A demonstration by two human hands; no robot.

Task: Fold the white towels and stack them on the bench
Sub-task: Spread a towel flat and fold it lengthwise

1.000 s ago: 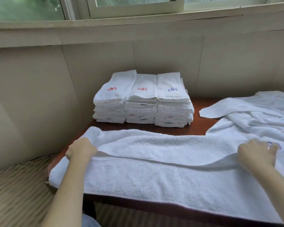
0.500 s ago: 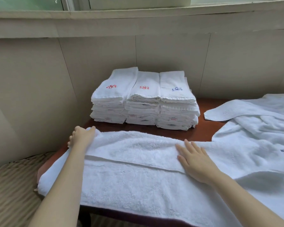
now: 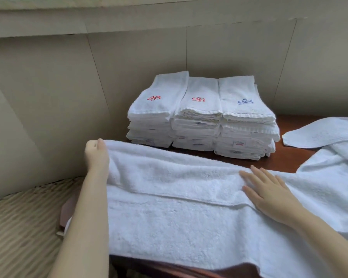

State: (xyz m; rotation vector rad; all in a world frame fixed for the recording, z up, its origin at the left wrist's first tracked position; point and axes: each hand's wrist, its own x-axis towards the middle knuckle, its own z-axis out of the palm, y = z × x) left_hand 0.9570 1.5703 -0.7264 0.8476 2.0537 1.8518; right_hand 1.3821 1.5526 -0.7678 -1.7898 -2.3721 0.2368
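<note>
Two hands on towel (image 3: pixel 179 217): left hand (image 3: pixel 95 155) grips far-left corner, right hand (image 3: pixel 269 192) flat, pressing fold. Risk: uneven pull skews edge, towel slides off bench (image 3: pixel 285 159).

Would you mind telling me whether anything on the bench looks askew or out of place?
Only slightly: in the folded stacks, the left pile's top towel lies angled, unlike its two neighbours. Unfolded towels lie rumpled at the right.
</note>
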